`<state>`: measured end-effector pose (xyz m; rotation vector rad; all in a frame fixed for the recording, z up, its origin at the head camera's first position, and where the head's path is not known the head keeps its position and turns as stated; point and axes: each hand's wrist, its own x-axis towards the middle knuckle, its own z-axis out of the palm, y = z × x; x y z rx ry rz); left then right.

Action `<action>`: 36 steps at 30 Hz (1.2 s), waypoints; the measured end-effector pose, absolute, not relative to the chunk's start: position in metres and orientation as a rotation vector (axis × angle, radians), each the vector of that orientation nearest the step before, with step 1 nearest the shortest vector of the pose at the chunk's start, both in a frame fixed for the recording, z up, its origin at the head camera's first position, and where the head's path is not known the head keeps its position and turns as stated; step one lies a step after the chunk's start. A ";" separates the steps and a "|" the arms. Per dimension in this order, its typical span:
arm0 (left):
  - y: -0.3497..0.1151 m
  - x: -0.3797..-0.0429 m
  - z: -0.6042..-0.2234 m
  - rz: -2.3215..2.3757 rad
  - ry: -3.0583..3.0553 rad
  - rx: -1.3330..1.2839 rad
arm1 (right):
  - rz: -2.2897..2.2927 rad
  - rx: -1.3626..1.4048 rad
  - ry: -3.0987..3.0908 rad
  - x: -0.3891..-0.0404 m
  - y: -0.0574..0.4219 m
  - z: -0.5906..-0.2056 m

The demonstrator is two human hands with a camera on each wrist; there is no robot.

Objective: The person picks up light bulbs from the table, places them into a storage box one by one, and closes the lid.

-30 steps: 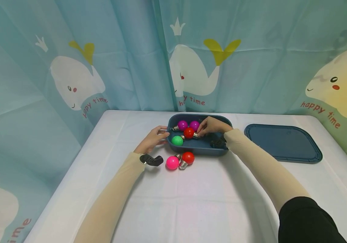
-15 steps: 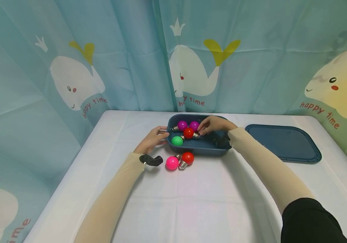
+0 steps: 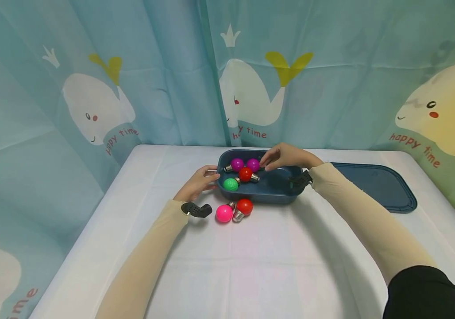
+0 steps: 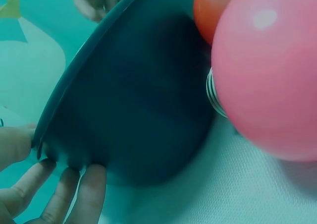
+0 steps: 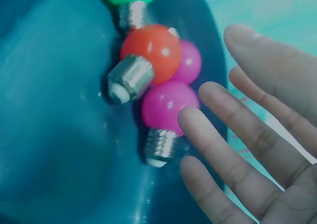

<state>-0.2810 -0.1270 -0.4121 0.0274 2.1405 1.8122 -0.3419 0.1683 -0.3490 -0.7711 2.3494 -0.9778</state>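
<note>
My left hand [image 3: 198, 182] holds the left end of a dark blue plastic box [image 3: 261, 198], thumb at the rim and fingertips against the outer wall [image 4: 133, 100]. Inside lie two purple light bulbs [image 3: 237, 165], a red bulb [image 3: 245, 174] and a green bulb [image 3: 230, 184], grouped toward the left. Over the box's back edge, my right hand [image 3: 287, 156] has spread fingers that hold nothing. The nearer purple bulb [image 5: 169, 105] is beside its fingertips in the right wrist view. A pink bulb [image 3: 224, 213] and another red bulb [image 3: 245, 207] lie in front of the box.
To the right of the box lies a flat dark blue lid-like panel [image 3: 387, 184], partly behind the right forearm. A white cloth covers the table [image 3: 267, 266]. Behind it hangs a blue-green curtain [image 3: 179, 88] printed with whales.
My right hand has come away from the red bulb's metal base and moved up and back toward the rim. The bulbs keep their places in the box. My left hand stays at the box's end.
</note>
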 end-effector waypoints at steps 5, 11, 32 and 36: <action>-0.128 -0.280 -0.413 1.819 2.142 0.034 | -1.024 -0.797 2.345 -0.331 0.169 -0.337; -0.127 -0.278 -0.412 1.825 2.158 0.011 | -1.038 -0.804 2.328 -0.320 0.170 -0.328; -0.123 -0.272 -0.405 1.872 2.185 -0.063 | -1.097 -0.815 2.336 -0.284 0.178 -0.319; -0.123 -0.272 -0.405 1.869 2.183 -0.065 | -1.160 -0.875 2.306 -0.274 0.180 -0.324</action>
